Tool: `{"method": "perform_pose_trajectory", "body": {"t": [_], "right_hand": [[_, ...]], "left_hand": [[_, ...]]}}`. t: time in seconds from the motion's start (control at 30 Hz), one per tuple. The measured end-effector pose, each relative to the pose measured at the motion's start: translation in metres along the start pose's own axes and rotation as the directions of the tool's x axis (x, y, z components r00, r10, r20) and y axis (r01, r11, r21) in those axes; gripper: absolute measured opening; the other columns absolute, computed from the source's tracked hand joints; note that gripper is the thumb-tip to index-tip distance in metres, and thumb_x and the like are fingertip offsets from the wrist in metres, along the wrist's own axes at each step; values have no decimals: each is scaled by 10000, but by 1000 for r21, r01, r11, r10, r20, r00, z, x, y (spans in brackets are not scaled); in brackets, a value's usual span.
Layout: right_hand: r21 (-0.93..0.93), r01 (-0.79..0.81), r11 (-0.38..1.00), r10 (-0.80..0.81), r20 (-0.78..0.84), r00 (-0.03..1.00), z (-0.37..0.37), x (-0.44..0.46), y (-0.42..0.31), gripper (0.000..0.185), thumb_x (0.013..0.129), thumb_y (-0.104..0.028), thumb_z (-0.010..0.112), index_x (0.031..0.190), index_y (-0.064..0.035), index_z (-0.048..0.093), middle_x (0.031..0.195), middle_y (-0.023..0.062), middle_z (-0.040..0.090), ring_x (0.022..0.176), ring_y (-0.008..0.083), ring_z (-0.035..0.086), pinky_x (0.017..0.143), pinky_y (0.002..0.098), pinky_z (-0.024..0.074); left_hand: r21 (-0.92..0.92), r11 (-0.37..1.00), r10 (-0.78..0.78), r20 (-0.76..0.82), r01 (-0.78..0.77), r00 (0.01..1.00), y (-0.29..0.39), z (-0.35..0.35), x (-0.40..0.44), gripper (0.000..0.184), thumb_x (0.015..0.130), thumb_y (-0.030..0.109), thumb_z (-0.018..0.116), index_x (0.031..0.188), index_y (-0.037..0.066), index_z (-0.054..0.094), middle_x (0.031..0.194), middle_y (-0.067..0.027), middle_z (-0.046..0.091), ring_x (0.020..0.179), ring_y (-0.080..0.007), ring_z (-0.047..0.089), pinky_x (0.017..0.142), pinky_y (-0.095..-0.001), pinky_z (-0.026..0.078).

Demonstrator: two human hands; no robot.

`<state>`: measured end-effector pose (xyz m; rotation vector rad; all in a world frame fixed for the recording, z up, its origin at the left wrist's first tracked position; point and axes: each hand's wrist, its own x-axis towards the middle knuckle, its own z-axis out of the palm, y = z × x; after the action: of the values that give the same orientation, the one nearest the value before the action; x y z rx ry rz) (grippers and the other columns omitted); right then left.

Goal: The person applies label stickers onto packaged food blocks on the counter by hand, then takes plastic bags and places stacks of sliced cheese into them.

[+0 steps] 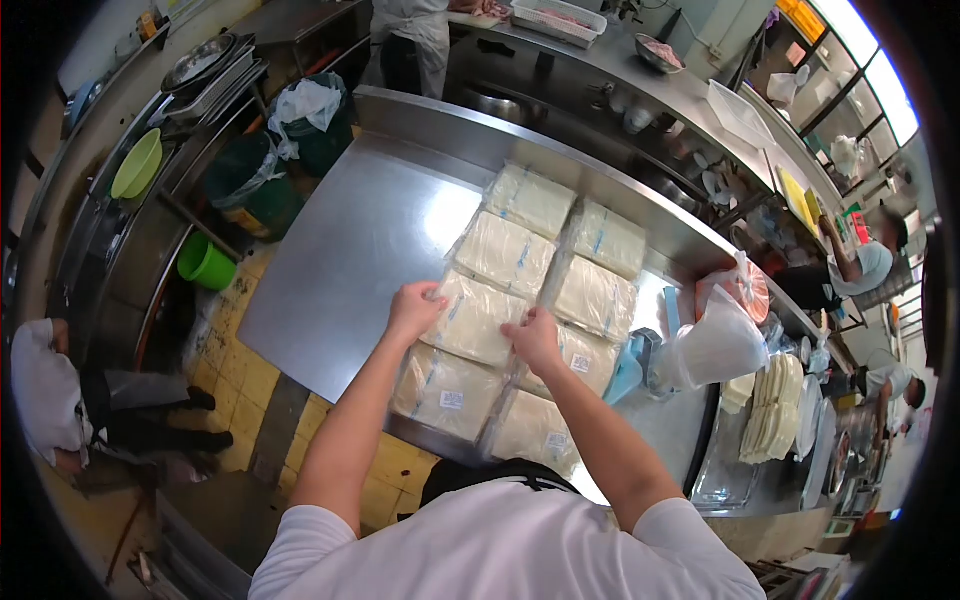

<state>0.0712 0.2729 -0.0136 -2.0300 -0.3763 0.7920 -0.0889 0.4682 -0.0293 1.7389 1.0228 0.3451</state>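
Two columns of flat, clear-plastic packs of pale sheets, perhaps dough wrappers, lie side by side on a steel table. My left hand pinches the left edge of one pack in the left column. At that pack's right edge, near the gap between the columns, my right hand has its fingers closed on the plastic. A labelled pack lies nearer to me, and another pack lies beyond. Beside my right forearm is a labelled pack of the right column.
A light-blue scoop-like item and a white plastic bag stand right of the packs. Farther right, stacked pale sheets sit on a tray. Bins and a green bucket stand left. Other people work around the room.
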Motion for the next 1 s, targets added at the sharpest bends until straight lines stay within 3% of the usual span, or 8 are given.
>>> {"method": "perform_pose_trajectory", "body": {"t": [0.3, 0.5, 0.63, 0.7, 0.77, 0.83, 0.9, 1.0], "right_hand": [[-270, 150, 951, -192, -139, 971, -8, -14, 1, 606, 799, -151, 847, 1253, 73, 513, 1008, 186, 674, 838, 250, 694, 713, 394, 576], [-172, 365, 915, -386, -110, 916, -60, -73, 2, 479, 833, -123, 790, 1231, 45, 582, 1096, 178, 681, 874, 253, 707, 747, 379, 576], [-193, 440, 877, -479, -273, 834, -139, -118, -7, 384, 838, -62, 762, 1181, 32, 619, 1071, 167, 671, 874, 259, 713, 708, 354, 587], [-278, 489, 827, -562, -391, 729, -188, -129, -16, 329, 841, -9, 739, 1152, 18, 636, 1078, 166, 663, 900, 256, 707, 632, 328, 589], [-370, 492, 788, -616, -474, 629, -238, -143, -43, 375, 833, -25, 741, 1188, 5, 625, 1142, 181, 647, 1035, 316, 665, 782, 388, 589], [-800, 334, 498, -864, -422, 276, -308, -146, -78, 433, 824, -56, 742, 1232, -6, 606, 1216, 196, 622, 1158, 392, 585, 973, 451, 513], [-834, 192, 518, -845, -463, 267, -342, -128, -76, 496, 846, -152, 735, 1292, -1, 579, 1254, 220, 633, 1195, 422, 570, 1041, 485, 459], [-673, -30, 739, -428, -504, 750, -374, -109, -55, 385, 890, -228, 704, 1213, -26, 647, 1141, 225, 692, 1071, 425, 653, 964, 508, 509]], "left_hand": [[372, 926, 148, -201, -65, 968, 41, 10, -30, 404, 849, 175, 774, 1234, 67, 716, 1225, -192, 698, 1122, -317, 665, 966, -407, 513], [549, 675, 403, 285, -493, 869, 46, 53, -78, 499, 977, 363, 606, 1387, 79, 616, 1544, -213, 454, 1474, -385, 351, 1202, -553, 255], [705, 563, 337, 281, -431, 899, 61, 69, -94, 539, 1028, 415, 506, 1419, 53, 586, 1565, -228, 431, 1475, -409, 347, 1213, -603, 193], [588, 642, 378, 315, -492, 870, 84, 80, -100, 538, 1026, 416, 515, 1411, 48, 593, 1546, -234, 453, 1458, -417, 369, 1211, -600, 197], [438, 655, 537, 304, -616, 787, 107, 97, -112, 466, 1002, 359, 589, 1319, 24, 657, 1449, -240, 554, 1380, -415, 468, 1183, -548, 297], [171, 688, 628, 346, -705, 697, 147, 130, -139, 397, 975, 303, 642, 1241, 13, 692, 1376, -232, 609, 1320, -405, 523, 1141, -504, 371], [-35, 671, 708, 328, -741, 625, 168, 160, -161, 303, 934, 226, 707, 1142, 7, 727, 1269, -215, 675, 1225, -388, 597, 1067, -448, 465], [-134, 679, 702, 405, -722, 585, 193, 195, -195, 290, 919, 198, 731, 1148, 21, 730, 1269, -194, 681, 1204, -363, 616, 1054, -440, 480]]}}
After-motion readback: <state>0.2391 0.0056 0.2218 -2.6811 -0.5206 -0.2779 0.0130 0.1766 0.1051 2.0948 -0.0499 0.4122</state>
